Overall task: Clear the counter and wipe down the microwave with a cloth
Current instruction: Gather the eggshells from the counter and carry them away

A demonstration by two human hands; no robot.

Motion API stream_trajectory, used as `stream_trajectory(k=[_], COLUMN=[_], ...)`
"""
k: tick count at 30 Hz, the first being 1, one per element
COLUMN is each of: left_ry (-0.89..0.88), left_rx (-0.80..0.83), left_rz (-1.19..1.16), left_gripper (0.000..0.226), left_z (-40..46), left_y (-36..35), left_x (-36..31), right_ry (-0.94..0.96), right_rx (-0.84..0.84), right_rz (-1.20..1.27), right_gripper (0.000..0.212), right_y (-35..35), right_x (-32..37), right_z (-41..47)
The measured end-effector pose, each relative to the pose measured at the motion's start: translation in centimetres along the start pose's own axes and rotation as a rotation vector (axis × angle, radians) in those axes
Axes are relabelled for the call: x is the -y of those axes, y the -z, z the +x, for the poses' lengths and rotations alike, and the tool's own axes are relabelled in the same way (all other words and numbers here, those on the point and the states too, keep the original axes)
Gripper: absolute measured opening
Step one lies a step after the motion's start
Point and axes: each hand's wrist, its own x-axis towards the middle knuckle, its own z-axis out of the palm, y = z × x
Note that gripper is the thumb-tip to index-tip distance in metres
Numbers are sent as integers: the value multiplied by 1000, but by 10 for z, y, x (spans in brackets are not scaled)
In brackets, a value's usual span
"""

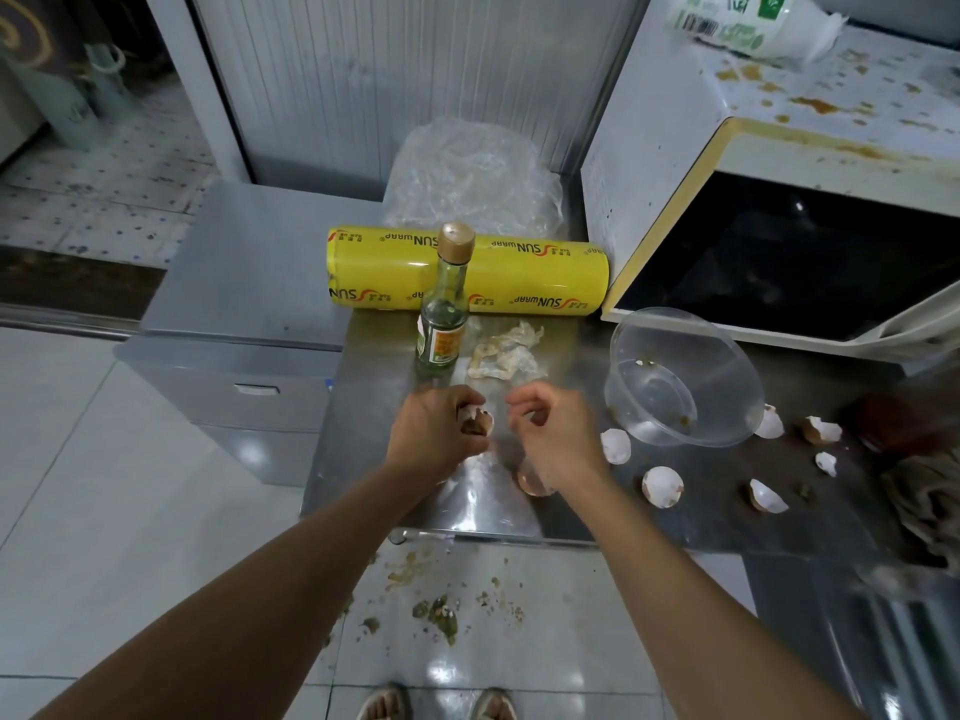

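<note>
— Nearest to the lens, what do the two forearms lead to?
— Both hands over the front of the steel surface (675,522). Left hand (434,431) has its fingers curled round a broken eggshell (475,420) with brown scraps in it. Right hand (556,439) is just beside it, fingers loosely bent, holding nothing that I can make out; another shell piece (532,483) peeks out under its wrist.
— And behind the hands?
— A green glass bottle (444,314) stands upright, cap up. Behind it a yellow roll of cling wrap (519,275) lies on its side, long axis running left to right, right end close against the microwave (727,163).
— How does the microwave sit?
— At the back right, dark door facing the person, its top spattered with brown stains.
— Further right?
— A clear plastic bowl (685,376) tilted, mouth toward the camera, then scattered shell halves (662,485), and a brownish cloth (924,501) bunched at the surface's right edge.
</note>
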Motion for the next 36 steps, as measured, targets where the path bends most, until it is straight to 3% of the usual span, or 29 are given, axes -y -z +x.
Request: stream_trajectory(k=[11,19,27,36], left_ry=[-45,-75,-95,-86], left_rx=[74,58,40,41], left_rz=[92,132,135,108], left_gripper=[56,52,51,51], left_z=[-11,-21,-23,-28], left_y=[-2,-8,-10,-11], left_x=[-8,-16,-14,-14], right_ry=[-146,-155,-102,-139], right_rx=[-179,-117,-191,-85], right_rz=[-100,-238,-323,-503], right_gripper=[19,14,10,9], right_y=[72,64,47,42], right_x=[-60,-86,-92,-88], right_z=[-45,-67,-63,-58])
